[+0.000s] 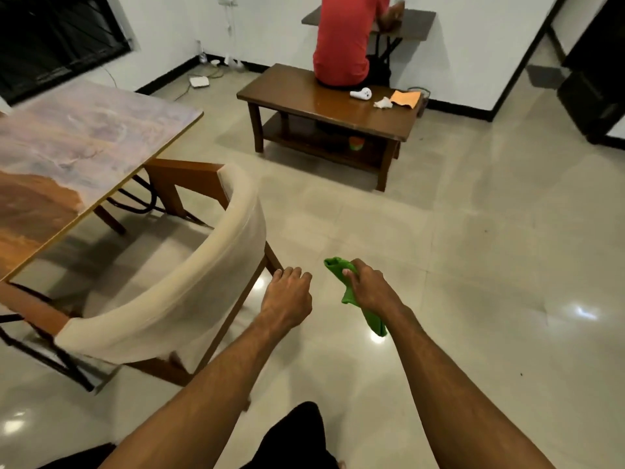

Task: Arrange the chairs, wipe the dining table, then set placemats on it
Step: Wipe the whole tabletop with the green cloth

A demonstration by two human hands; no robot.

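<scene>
Right hand point(367, 289) clenched on crumpled green cloth point(351, 292), left hand point(287, 294) loosely curled, empty, beside cream-backed wooden chair point(189, 282), no legible writing

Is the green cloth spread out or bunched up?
Bunched up. The green cloth is gathered in the right hand, its ends sticking out above and hanging below the hand.

We are in a home's dining and living room. We see a dining table point(84, 143) with a cushioned chair point(176, 292), a low wooden coffee table point(304, 96), glossy floor tiles point(473, 231) and white walls point(473, 45).
</scene>
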